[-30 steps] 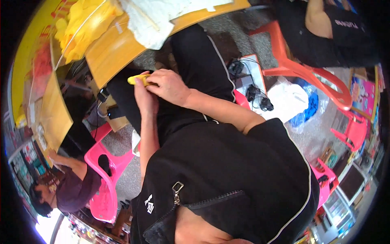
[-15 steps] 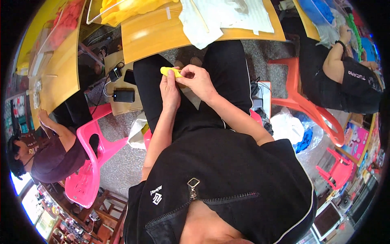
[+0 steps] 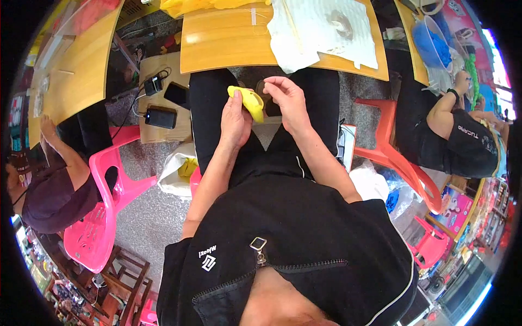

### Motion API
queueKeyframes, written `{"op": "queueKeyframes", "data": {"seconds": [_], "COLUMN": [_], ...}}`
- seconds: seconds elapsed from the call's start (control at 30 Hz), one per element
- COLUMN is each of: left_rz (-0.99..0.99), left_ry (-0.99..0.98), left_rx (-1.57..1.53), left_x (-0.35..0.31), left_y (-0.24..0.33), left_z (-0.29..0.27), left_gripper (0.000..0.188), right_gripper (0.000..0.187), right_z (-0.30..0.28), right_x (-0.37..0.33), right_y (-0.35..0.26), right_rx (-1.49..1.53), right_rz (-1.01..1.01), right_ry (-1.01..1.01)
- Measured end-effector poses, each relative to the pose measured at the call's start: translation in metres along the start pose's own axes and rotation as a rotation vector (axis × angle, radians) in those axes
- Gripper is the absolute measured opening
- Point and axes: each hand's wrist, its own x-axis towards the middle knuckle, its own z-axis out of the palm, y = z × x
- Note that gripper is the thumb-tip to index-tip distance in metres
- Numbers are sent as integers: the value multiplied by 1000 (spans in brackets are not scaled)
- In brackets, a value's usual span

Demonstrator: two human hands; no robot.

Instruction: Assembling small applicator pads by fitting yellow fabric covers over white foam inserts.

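Over the lap (image 3: 322, 106), just short of the near edge of the table (image 3: 228, 50), the left hand (image 3: 235, 122) has its grip closed on a curved yellow piece (image 3: 251, 101). Raised just beside that piece is the right hand (image 3: 290, 103), thumb and forefinger drawn near each other; whether this grip pinches anything thin, I cannot tell. On the table lie a white cloth (image 3: 293, 51) and some yellow material (image 3: 212, 5). To the left, two black devices (image 3: 160, 117) rest on cardboard (image 3: 155, 133), near a white bag (image 3: 173, 187) and a pink chair (image 3: 99, 182)
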Motion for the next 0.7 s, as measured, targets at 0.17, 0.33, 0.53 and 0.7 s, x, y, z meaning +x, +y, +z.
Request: {"op": "queueKeyframes", "data": {"seconds": [0.17,0.33,0.53,0.7], "left_rz": [-23,14,6,-66], "left_ry": [16,46,14,-45], "left_rx": [-3,89,115,-185], "left_x": [-2,0,1,-3], "left_y": [7,3,1,1], "left_z": [6,-5,-11,-5], "left_gripper": [38,37,39,30], "right_gripper": [20,24,19,17], "right_z": [4,10,1,-3], "right_x": [-7,-12,-8,-8], "right_y": [-7,-12,-5,2], "right_rx": [-496,-812,-758,-297], "right_rz": [29,-48,42,195], "right_ry": [-228,-255,-291,-266]}}
